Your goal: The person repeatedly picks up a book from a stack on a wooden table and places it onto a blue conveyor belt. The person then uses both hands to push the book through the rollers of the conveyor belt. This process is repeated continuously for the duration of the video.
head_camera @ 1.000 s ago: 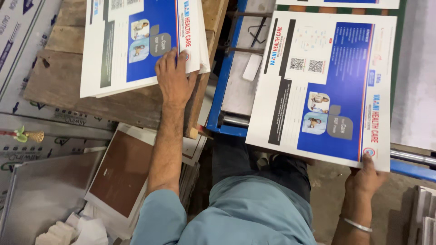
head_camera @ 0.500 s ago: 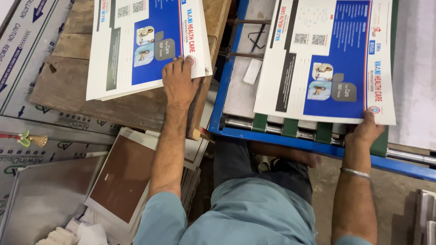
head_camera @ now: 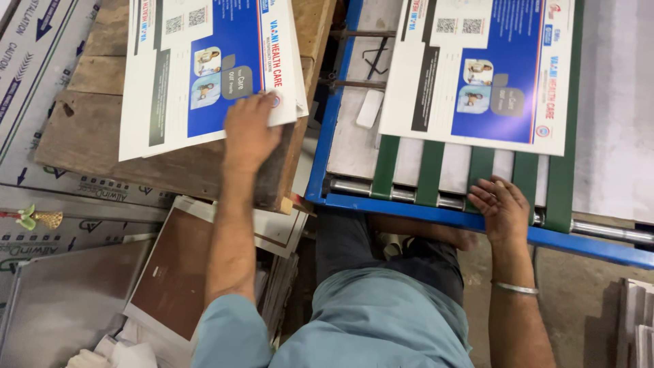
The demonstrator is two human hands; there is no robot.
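My left hand (head_camera: pixel 249 129) presses flat on the near corner of a stack of printed blue-and-white sheets (head_camera: pixel 197 68) lying on a wooden pallet (head_camera: pixel 102 129). My right hand (head_camera: pixel 503 204) rests open, palm down, on the green belts (head_camera: pixel 429 163) of a blue-framed feeder machine (head_camera: pixel 436 211). One printed sheet (head_camera: pixel 484 68) lies farther up the belts, a little beyond my fingertips and apart from them. A metal bangle sits on my right wrist.
Cardboard cartons (head_camera: pixel 48 197) lie at the left beside the pallet. A brown board (head_camera: pixel 170 272) and thin plates (head_camera: pixel 61 307) lie on the floor below it. My lap in grey-blue cloth (head_camera: pixel 381 320) fills the bottom middle. A white surface (head_camera: pixel 613 116) borders the machine on the right.
My right hand has let go of the printed sheet, which has moved up the belts away from me. The left hand has stayed on the stack's corner.
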